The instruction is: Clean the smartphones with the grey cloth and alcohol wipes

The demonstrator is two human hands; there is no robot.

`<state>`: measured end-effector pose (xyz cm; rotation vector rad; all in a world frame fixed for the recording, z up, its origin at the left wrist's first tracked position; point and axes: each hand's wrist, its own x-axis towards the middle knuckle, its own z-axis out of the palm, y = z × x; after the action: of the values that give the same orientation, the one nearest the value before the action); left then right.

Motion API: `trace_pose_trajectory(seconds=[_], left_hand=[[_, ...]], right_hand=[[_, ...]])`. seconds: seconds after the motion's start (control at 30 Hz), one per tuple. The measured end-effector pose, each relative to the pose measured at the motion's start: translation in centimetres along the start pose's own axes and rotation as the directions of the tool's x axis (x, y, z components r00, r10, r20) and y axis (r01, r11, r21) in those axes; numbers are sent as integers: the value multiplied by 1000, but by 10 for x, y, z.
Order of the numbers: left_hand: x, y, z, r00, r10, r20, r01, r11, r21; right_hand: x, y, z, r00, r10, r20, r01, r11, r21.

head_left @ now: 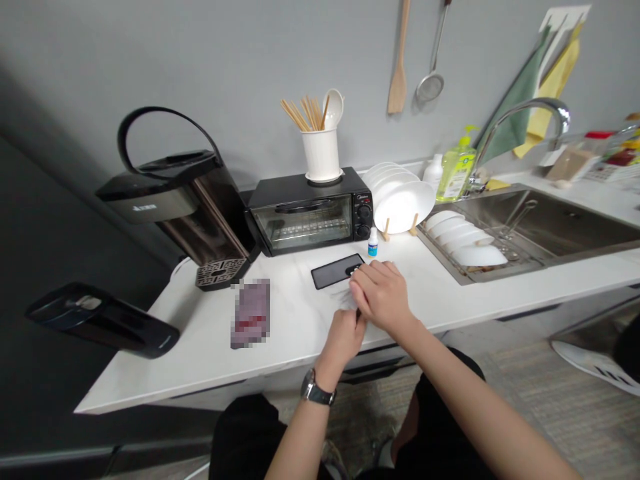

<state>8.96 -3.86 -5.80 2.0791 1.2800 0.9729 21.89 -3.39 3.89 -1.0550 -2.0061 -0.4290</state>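
Observation:
Near the counter's front edge, my left hand (344, 339) is closed in a fist, with a watch on that wrist. My right hand (381, 295) is closed too, just above and to the right of it. A small dark bit shows between the two hands, too little of it to name. A dark smartphone (333, 273) lies on the counter beyond them, its right end close to my right fingers. Behind my right hand a small white bottle with a blue label (373, 245) stands upright by the oven.
A black toaster oven (310, 223) carries a white chopstick holder (321, 155). To the left stand a drink dispenser (200, 220) and a dark flask (107, 320), near a blurred-out flat item (251, 313). White plates (405, 203) and a sink (565, 227) holding bowls (467, 241) are right.

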Motion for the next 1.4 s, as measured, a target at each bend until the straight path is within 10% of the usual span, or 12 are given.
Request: trace_pose_trajectory(seconds=[0.2, 0.37, 0.53, 0.67, 0.83, 0.97, 1.17, 1.4], left_hand=[[1, 10, -5, 1000, 18, -4, -18, 993, -116], [3, 0, -1, 999, 47, 17, -47, 999, -17], [2, -4, 1, 998, 51, 28, -51, 999, 13], [0, 5, -3, 999, 42, 29, -41, 999, -18], [1, 12, -7, 1000, -8, 5, 8, 992, -129], [3, 8, -5, 1000, 0, 13, 1, 997, -81], [2, -1, -1, 999, 23, 33, -23, 1000, 2], [0, 6, -4, 1000, -8, 18, 10, 994, -112]], right_hand=[[5, 14, 0, 875, 482, 52, -481, 850, 214], [13, -8, -7, 987, 154, 54, -153, 988, -20], [3, -4, 1, 985, -171, 0, 171, 984, -54], [-5, 15, 13, 983, 132, -125, -120, 988, 95], [3, 22, 8, 812, 581, 48, -580, 798, 165], [12, 5, -8, 894, 444, 56, -441, 895, -65], [1, 3, 4, 997, -63, 38, 62, 998, 31], [-14, 30, 26, 941, 306, -147, -268, 935, 234]])
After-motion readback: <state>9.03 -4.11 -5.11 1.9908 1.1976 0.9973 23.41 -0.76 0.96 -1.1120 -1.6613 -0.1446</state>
